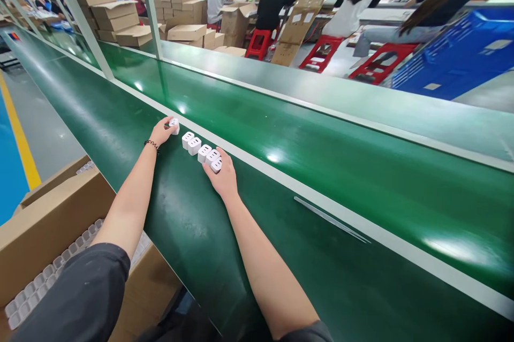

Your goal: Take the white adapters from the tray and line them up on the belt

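Observation:
A row of several small white charger blocks [195,145] with dark slots on top stands on the green worktop [176,213], close to its pale edge strip. At the row's far left end, my left hand [161,131] has its fingers closed around one white charger block [174,126], apart from the others. My right hand [223,175] curls round the near right end of the row, thumb and fingers on either side of the last charger block [216,165]. That block is partly covered by the fingers.
Below the worktop's left edge, an open cardboard box [52,229] holds rows of white pieces [52,272]. Thin clear strips [333,219] lie to the right. Beyond the green conveyor [281,128] are stacked cartons [116,15], a blue crate [461,53] and seated people.

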The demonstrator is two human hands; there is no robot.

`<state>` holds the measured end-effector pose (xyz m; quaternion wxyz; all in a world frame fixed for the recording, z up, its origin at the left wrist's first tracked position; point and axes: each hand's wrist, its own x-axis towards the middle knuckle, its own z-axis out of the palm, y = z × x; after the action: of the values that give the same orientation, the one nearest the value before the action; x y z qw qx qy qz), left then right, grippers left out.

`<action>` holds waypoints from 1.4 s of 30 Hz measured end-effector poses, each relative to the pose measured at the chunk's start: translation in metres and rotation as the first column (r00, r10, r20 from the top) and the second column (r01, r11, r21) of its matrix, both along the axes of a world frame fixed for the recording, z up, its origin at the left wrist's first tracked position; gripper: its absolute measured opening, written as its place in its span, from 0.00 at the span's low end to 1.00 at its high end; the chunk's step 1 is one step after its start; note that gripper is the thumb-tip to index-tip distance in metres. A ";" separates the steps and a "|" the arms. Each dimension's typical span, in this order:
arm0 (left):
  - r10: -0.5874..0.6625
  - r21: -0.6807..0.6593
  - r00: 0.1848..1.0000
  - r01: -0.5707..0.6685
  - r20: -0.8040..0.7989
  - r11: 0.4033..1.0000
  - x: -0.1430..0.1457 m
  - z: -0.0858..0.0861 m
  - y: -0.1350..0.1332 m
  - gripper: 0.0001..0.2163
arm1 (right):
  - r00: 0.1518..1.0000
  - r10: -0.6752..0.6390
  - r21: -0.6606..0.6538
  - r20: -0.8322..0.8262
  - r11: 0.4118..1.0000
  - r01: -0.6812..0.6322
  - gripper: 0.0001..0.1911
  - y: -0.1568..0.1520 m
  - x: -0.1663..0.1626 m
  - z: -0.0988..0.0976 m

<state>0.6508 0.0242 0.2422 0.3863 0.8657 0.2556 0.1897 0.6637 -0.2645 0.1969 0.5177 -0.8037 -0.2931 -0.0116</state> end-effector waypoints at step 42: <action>0.704 -0.429 0.616 -0.562 0.355 0.708 -0.011 -0.035 0.035 0.22 | 0.929 0.325 -0.224 -0.175 0.906 -0.359 0.55 0.231 0.066 0.038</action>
<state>0.6398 0.0593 0.2075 0.4610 0.5756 0.4631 0.4916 0.7297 -0.0337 0.2346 0.4237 -0.7979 -0.3934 0.1706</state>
